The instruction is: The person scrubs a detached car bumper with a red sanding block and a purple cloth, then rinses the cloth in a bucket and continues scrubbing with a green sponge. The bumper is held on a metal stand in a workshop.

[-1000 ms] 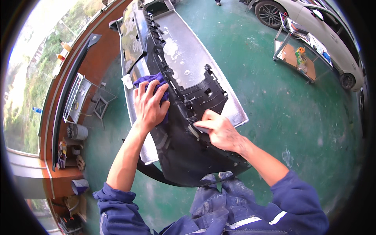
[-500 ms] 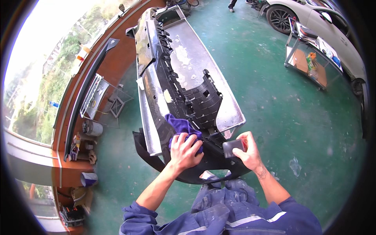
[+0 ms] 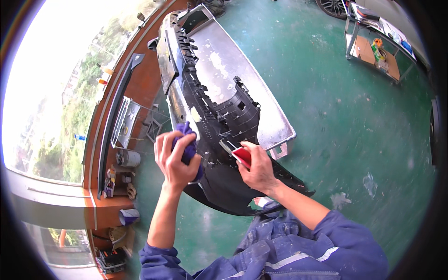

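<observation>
Green floor (image 3: 336,107), the broad ground of the view, with a wheeled cart (image 3: 352,39) well apart at upper right; pale metal stand (image 3: 276,119), long and rimmed, set before the person; dark bumper (image 3: 224,189), curved and slotted, lying lengthwise along the left side of the stand, its near end reaching past the stand toward the person's body. Left hand (image 3: 175,159), at the bumper's left edge, fingers curled about a bunched purple cloth (image 3: 188,150); whether the cloth touches the surface cannot be told. Right hand (image 3: 259,170), over the near part of the bumper, thumb and fingers closed narrowly on a thin, red-faced pad (image 3: 242,157), tilted; contact with the bumper is likewise unclear. Pale patch (image 3: 195,115) on the upper skin, beyond the cloth; white specks (image 3: 212,163), smallest, scattered between the hands.

State of the work, by judgement: apparently partway; the near skin looks mostly even and dark, though the specks suggest wiping is left; the pale patch and the mottled far stretch may also need attention; how much has been rubbed down cannot be read from the surface.
</observation>
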`<state>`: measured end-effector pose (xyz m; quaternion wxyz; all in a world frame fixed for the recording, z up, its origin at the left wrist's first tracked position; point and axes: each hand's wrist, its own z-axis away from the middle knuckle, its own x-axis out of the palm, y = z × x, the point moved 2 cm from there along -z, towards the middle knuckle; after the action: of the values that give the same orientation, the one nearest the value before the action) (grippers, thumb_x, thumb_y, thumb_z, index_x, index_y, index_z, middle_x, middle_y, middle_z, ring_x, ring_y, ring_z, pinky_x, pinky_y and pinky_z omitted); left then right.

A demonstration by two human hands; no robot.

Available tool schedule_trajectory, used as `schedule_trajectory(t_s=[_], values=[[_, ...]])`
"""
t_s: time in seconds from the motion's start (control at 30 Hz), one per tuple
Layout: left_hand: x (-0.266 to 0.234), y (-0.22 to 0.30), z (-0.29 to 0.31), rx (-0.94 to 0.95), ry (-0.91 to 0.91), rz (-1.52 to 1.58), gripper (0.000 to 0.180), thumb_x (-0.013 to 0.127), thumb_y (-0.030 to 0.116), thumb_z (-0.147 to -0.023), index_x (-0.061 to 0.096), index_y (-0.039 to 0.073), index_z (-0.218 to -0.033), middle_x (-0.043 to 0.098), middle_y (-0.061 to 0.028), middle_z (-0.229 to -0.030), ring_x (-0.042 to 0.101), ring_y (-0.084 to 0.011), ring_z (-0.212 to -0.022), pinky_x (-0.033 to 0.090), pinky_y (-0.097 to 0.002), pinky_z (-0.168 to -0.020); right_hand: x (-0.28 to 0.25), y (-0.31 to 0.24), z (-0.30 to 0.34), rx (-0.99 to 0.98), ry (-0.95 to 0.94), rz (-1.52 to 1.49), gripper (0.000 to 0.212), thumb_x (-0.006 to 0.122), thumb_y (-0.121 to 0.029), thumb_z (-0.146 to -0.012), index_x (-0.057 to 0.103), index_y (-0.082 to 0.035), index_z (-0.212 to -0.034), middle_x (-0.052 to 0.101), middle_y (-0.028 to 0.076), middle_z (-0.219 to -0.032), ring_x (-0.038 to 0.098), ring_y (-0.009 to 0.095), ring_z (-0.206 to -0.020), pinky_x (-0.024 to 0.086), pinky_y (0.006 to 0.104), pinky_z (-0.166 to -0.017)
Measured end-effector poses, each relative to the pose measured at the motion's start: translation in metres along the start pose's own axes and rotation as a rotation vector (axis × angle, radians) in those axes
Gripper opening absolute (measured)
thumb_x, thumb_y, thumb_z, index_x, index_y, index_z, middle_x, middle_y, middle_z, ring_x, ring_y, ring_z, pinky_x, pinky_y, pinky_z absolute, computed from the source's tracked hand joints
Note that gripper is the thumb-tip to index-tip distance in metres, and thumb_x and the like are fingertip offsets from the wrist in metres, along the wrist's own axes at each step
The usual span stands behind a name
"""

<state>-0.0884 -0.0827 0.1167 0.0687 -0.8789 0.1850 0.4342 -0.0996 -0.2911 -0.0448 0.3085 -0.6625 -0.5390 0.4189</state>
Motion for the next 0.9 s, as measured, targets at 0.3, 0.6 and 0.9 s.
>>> schedule_trajectory(t_s=[0.3,0.6,0.9], values=[[0.089,-0.053,0.018,0.114,-0.247,-0.071,0.066,0.075,0.023,-0.068,0.078,0.012,-0.133,0.071,-0.0088,-0.146,0.061,-0.0383,-0.132,0.047,-0.0499,-0.112,0.028,0.011,0.011,-0.13,0.056,0.041,0.029,0.083,0.005,-0.088,0.073,0.004,-0.115,0.069,0.013,-0.097,0.067,0.033,-0.088,0.057,0.0421,-0.076],[0.098,-0.068,0.026,0.129,-0.119,0.093,0.062,0.071,0.023,-0.061,0.083,0.006,-0.119,0.08,-0.0149,-0.127,0.069,-0.0416,-0.12,0.051,-0.0524,-0.11,0.031,0.027,-0.001,-0.196,0.01,0.011,0.057,0.078,0.013,-0.065,0.074,0.011,-0.121,0.071,0.014,-0.1,0.065,0.031,-0.083,0.057,0.0407,-0.07],[0.1,-0.071,0.03,0.082,-0.09,0.093,0.063,0.07,0.029,-0.058,0.086,0.013,-0.117,0.082,-0.0079,-0.123,0.07,-0.0345,-0.11,0.051,-0.0489,-0.103,0.055,0.029,-0.042,-0.281,-0.071,-0.112,0.063,0.07,0.012,-0.057,0.076,0.013,-0.12,0.072,0.017,-0.1,0.065,0.032,-0.079,0.056,0.0406,-0.066]])
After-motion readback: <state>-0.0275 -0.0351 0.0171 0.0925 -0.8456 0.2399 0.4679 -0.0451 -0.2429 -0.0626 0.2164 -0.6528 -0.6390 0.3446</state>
